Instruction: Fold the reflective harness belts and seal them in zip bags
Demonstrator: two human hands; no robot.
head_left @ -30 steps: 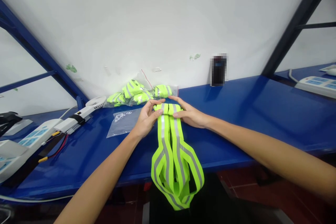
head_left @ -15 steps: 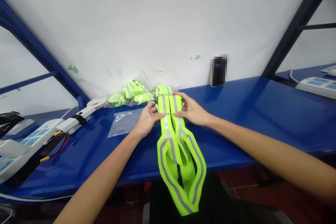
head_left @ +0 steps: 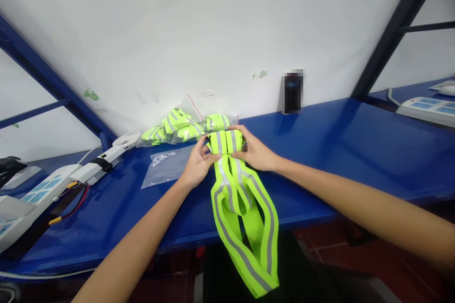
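A neon-yellow reflective vest made of straps with grey stripes [head_left: 245, 265] lies partly folded on the table, its looped end hanging over the front edge. My left hand [head_left: 199, 163] grips the left side of the folded bundle at the top, thumb on its front. On the opposite side my right hand [head_left: 254, 151] pinches the same bundle, thumb in front and fingers behind. Behind the hands sit clear bags of folded yellow straps [head_left: 177, 123]. A flat clear plastic bag [head_left: 165, 168] with white print lies left of my left hand.
The blue table [head_left: 313, 161] runs along a white wall. At left are a small white fan [head_left: 127, 139], a white device with a black band [head_left: 101, 164], red and black wires with yellow plugs and a power strip [head_left: 46, 189]. A blurred dark object [head_left: 293, 92] leans against the wall.
The folded top of the vest looks a little more compact, and its inner loop is shorter. Both hands keep their hold. The whole view has shifted slightly.
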